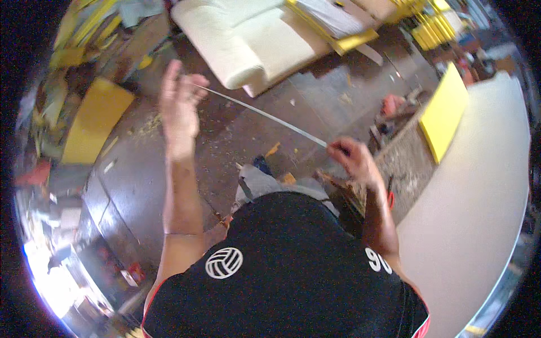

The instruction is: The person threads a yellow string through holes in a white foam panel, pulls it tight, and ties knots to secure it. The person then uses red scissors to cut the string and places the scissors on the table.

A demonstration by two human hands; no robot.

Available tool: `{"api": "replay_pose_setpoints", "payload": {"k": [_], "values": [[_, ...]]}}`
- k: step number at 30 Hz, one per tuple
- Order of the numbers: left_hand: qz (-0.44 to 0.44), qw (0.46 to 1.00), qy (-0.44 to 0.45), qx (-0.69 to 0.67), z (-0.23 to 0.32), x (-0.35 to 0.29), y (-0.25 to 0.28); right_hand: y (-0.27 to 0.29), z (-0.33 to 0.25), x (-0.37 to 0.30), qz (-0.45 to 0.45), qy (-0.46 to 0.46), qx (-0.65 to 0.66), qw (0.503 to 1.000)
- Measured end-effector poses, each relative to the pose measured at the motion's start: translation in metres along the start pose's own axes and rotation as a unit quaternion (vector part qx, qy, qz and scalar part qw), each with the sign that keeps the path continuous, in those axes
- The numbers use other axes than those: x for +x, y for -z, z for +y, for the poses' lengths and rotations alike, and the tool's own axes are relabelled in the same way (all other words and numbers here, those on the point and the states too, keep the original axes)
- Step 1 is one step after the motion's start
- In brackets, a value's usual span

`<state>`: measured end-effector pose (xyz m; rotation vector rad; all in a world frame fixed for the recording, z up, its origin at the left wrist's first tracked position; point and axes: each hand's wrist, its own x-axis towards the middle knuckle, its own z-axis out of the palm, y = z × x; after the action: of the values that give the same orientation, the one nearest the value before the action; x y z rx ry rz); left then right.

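Observation:
A thin pale tape (265, 114) runs straight through the air between my two hands, sloping down toward the right. Its far left end meets my left hand (181, 110), which is raised with some fingers stretched upward and the tape caught near the thumb. Blur softens the exact grip there. At the lower right end, my right hand (355, 160) has its fingers curled closed around the tape. Whatever else sits inside that fist is hidden.
Beyond the tape stands a cream sofa (242, 42) with a yellow-edged piece on it. To the right are a yellow foam sheet (445, 115), a cluttered worn board (403, 163) and a large pale panel (479, 186). Another yellow sheet (96, 121) lies left on the dark floor (132, 186).

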<state>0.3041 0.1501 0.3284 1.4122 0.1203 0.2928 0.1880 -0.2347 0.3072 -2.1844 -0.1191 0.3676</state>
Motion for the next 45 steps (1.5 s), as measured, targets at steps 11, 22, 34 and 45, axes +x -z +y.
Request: {"api": "replay_pose_setpoints", "payload": {"k": [11,22,34,45], "values": [[0.017,0.977,-0.079,-0.197,0.051,0.232,0.183,0.082,-0.035,0.103,0.084,-0.034,0.028,0.996],[0.122,0.978,-0.170,-0.015,0.149,0.349,0.354,0.099,0.083,0.193,0.117,-0.045,-0.039,0.991],[0.176,0.976,-0.124,-0.013,0.121,0.349,0.086,0.102,0.322,0.190,0.119,-0.210,-0.102,0.965],[-0.267,0.961,-0.055,0.044,0.053,0.207,-0.321,0.176,0.260,0.213,0.222,-0.190,-0.115,0.950]]}}
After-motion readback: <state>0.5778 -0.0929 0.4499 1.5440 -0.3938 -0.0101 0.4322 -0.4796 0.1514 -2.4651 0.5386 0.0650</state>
